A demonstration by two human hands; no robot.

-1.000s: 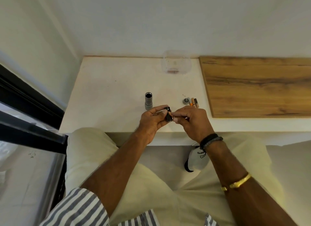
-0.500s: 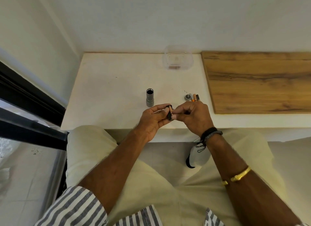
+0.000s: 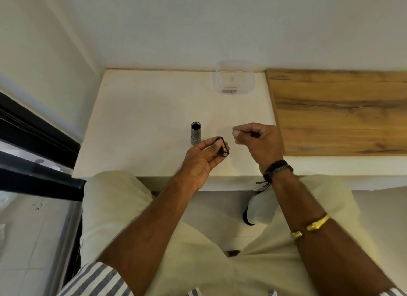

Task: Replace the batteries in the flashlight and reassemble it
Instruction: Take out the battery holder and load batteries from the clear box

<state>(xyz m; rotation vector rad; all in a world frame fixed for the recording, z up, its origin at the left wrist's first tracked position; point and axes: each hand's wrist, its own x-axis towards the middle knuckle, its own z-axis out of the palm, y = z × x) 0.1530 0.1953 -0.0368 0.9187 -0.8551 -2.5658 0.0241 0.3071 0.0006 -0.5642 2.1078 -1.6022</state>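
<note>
The left hand (image 3: 203, 161) pinches the black battery holder (image 3: 224, 146) just right of the upright flashlight body (image 3: 195, 133), while the right hand (image 3: 257, 139) is curled shut, contents unseen; a loose pinch risks spilling cells onto the worktop (image 3: 136, 130).

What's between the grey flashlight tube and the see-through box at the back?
Nothing. In the head view, only bare white table lies between the flashlight tube and the clear box.
</note>
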